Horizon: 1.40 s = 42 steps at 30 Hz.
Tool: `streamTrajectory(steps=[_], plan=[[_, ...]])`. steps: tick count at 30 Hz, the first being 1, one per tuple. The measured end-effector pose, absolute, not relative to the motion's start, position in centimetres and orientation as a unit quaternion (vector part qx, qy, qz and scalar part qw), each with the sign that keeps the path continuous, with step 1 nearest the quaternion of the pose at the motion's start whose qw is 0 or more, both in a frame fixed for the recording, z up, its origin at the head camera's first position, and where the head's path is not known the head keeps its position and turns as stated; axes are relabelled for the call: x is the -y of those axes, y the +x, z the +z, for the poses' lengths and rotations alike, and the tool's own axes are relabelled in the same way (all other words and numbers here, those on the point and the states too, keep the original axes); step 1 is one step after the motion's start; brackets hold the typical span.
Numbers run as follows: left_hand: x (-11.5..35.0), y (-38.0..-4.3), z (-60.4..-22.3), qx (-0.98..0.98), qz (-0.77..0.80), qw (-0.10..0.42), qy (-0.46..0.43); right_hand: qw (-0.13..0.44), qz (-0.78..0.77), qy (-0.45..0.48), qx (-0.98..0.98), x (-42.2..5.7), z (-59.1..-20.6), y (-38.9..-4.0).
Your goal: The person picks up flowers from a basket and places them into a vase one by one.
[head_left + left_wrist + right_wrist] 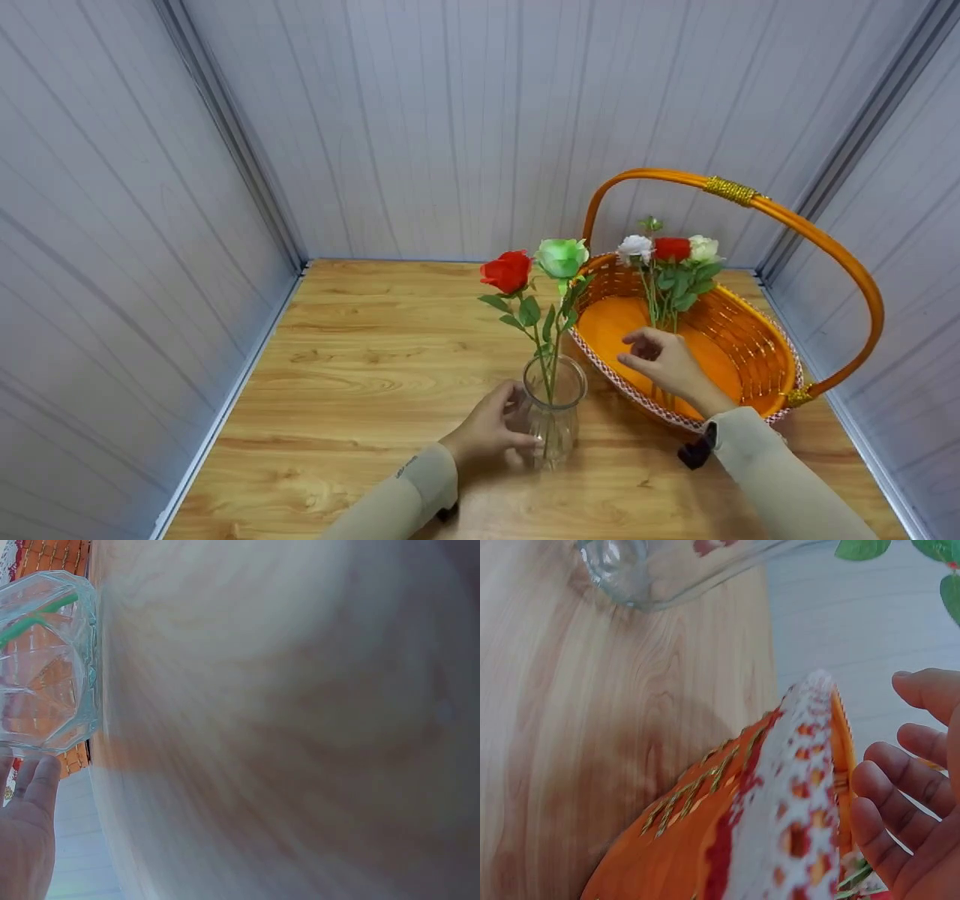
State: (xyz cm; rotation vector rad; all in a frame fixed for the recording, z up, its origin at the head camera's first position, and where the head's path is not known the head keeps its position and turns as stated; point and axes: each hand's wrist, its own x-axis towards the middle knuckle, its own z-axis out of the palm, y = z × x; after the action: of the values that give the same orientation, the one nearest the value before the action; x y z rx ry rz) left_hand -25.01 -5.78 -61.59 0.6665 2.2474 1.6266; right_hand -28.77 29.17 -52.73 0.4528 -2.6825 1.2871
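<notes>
A clear glass vase [556, 439] stands upright on the wooden table, holding a red rose [506, 271] and a pale green rose [562, 258] on leafy stems. My left hand [489, 426] is at the vase's left side, its thumb and extended fingers close against the glass; firm contact cannot be made out. In the left wrist view, those fingers [43, 784] reach to the edge of the vase [94, 675]. Over the orange woven basket [611, 360] hovers my right hand [669, 366], fingers loosely bent, holding nothing. White, red and cream roses [672, 249] lean inside the basket beyond it.
The basket's tall arched handle [847, 262] rises on the right, wrapped with gold cord. Grey-white panel walls [420, 127] enclose the table's back and sides. Bare wooden tabletop [360, 375] extends left of the vase.
</notes>
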Motion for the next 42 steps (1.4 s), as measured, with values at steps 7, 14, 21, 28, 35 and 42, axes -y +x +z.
streamTrajectory(steps=[7,14,21,28,35,42], plan=[[5.8,-25.0,-61.5,-0.780,0.564,0.144,0.229,0.054,0.429,0.130,0.892,-29.5,-52.9,-28.8],[5.8,-25.0,-61.6,-0.775,0.571,0.146,0.229,0.064,0.432,0.132,0.890,-30.1,-52.9,-29.0],[5.8,-25.0,-61.5,-0.772,0.575,0.144,0.231,0.070,0.430,0.118,0.893,-30.7,-52.7,-29.1],[5.9,-25.0,-61.7,-0.779,0.564,0.138,0.237,0.070,0.442,0.115,0.887,-31.3,-52.4,-29.2],[5.8,-25.0,-61.7,-0.779,0.564,0.139,0.239,0.073,0.436,0.102,0.891,-31.8,-52.1,-29.3],[5.8,-25.0,-61.7,-0.777,0.566,0.140,0.239,0.068,0.428,0.079,0.898,-32.3,-51.3,-29.8]])
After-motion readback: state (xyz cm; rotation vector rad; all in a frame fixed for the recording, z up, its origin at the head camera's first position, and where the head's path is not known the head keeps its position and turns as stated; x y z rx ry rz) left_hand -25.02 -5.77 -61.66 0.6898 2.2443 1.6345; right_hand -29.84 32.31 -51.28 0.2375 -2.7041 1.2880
